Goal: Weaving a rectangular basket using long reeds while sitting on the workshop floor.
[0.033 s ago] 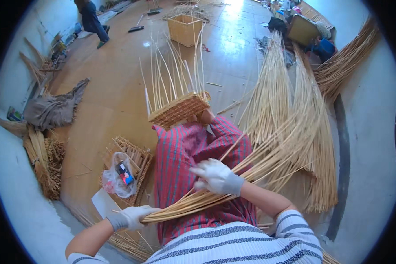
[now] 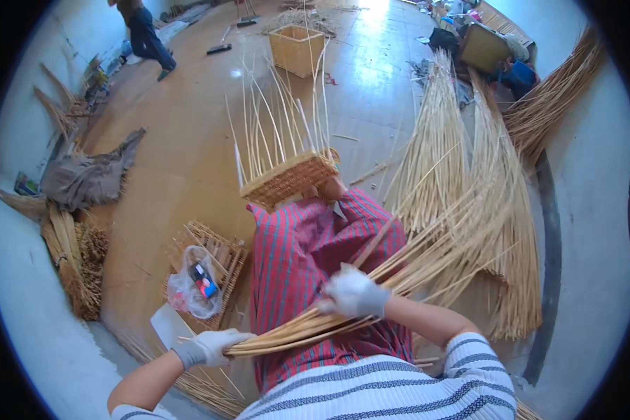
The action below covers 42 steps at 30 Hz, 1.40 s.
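Observation:
A bundle of long, thin tan rods [image 2: 287,336], like wicker or willow, lies slantwise over my lap. Its gathered ends are closed in my gloved left hand [image 2: 208,348], while the other ends fan out to the far right. My gloved right hand [image 2: 357,292] is at the middle of the bundle, its fingers smeared by motion. A red checked cloth [image 2: 287,259] covers my legs. Beyond my knees stands a partly woven basket [image 2: 290,180], its upright stakes [image 2: 280,119] pointing up and away.
Tall sheaves of rods [image 2: 434,154] lie to the right. On the left, a woven piece [image 2: 234,280] carries a clear plastic bag [image 2: 196,287]. A grey cloth [image 2: 91,178] lies by the left wall. Farther off are a square basket [image 2: 297,52], a broom [image 2: 219,49] and a person [image 2: 143,35].
My right hand has moved slightly right along the bundle, its fingers now more drawn in. My left hand keeps its hold. The whole view has shifted a little.

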{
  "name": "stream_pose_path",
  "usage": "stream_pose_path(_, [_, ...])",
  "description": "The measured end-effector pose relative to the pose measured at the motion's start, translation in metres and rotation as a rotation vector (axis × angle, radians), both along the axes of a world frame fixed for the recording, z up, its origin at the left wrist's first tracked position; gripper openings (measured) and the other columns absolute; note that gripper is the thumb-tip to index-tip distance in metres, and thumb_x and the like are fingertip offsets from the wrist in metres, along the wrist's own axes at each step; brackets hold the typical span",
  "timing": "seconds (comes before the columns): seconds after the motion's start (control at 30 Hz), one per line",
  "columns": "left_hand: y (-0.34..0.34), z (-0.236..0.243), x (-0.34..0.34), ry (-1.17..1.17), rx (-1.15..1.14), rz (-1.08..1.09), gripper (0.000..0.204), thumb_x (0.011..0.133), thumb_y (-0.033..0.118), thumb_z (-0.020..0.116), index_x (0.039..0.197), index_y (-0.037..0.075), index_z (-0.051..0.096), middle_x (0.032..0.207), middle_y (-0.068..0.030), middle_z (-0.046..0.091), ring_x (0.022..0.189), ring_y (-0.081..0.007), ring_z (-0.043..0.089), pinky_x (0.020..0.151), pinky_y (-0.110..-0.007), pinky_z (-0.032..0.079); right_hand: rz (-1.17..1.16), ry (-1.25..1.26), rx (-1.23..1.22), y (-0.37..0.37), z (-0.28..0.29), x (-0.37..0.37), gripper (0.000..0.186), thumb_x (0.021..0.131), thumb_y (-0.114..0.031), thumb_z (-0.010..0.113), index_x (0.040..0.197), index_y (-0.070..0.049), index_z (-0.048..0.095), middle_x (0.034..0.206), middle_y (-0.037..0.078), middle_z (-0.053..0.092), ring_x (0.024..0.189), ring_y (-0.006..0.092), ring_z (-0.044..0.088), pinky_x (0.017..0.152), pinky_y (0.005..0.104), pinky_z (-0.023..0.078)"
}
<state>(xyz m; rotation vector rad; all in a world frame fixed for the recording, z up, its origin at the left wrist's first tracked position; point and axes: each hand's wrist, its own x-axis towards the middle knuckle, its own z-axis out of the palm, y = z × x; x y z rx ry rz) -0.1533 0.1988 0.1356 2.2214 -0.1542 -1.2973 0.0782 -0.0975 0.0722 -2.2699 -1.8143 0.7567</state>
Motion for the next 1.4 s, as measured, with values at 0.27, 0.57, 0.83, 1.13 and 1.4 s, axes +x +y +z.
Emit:
stream_pose_path(0.27, [0.128, -0.085, 0.148, -0.550, -0.092, 0.702, 0.044, 0.092, 0.025, 0.067, 0.131, 0.006, 0.057, 0.128, -0.0138, 0.063, 0.116, -0.0251, 0.062, 0.096, -0.035, 0.051, -0.095, 0.496, -0.212, -0.032, -0.002, -0.036, 0.048, 0.098, -0.057, 0.042, 0.108, -0.019, 0.070, 0.093, 0.013, 0.072, 0.086, 0.0312, 0.070, 0.070, 0.0480, 0.054])
stream_pose_path(0.57, [0.102, -0.225, 0.383, -0.759, 0.351, 0.438, 0.079, 0.072, 0.034, 0.079, 0.143, 0.021, 0.047, 0.134, -0.0159, 0.056, 0.125, -0.0313, 0.054, 0.106, -0.042, 0.042, -0.525, 0.909, -0.060, -0.038, 0.010, -0.002, 0.041, 0.093, -0.043, 0.060, 0.114, -0.009, 0.072, 0.112, 0.016, 0.070, 0.107, 0.0320, 0.066, 0.094, 0.0413, 0.050])
stream_pose_path(0.83, [0.062, -0.074, 0.404, -1.067, 0.330, 0.311, 0.046, 0.076, 0.030, 0.077, 0.120, 0.023, 0.062, 0.099, -0.0115, 0.065, 0.099, -0.0327, 0.062, 0.087, -0.045, 0.047, -0.352, 0.895, -0.009, -0.053, -0.029, -0.034, 0.042, 0.104, -0.046, 0.041, 0.135, -0.024, 0.059, 0.125, 0.012, 0.065, 0.112, 0.0310, 0.064, 0.093, 0.0396, 0.051])
stream_pose_path(1.13, [-0.046, 0.031, 0.243, -1.475, 0.355, 0.235, 0.050, 0.073, 0.022, 0.071, 0.122, 0.020, 0.062, 0.091, -0.0056, 0.061, 0.089, -0.0269, 0.060, 0.077, -0.043, 0.041, -0.454, 0.397, 0.071, -0.042, -0.025, -0.068, 0.033, 0.098, -0.043, 0.050, 0.116, -0.020, 0.065, 0.090, 0.013, 0.071, 0.085, 0.0324, 0.070, 0.071, 0.0456, 0.055])
stream_pose_path(1.4, [-0.156, -0.102, 0.149, -1.459, 0.211, 0.389, 0.034, 0.085, 0.019, 0.054, 0.118, 0.020, 0.063, 0.087, -0.0044, 0.059, 0.087, -0.0253, 0.060, 0.078, -0.044, 0.044, -1.160, 0.735, 0.855, -0.075, -0.056, -0.066, 0.023, 0.091, -0.001, 0.066, 0.114, -0.004, 0.065, 0.099, 0.006, 0.066, 0.087, 0.0145, 0.062, 0.081, 0.0288, 0.051])
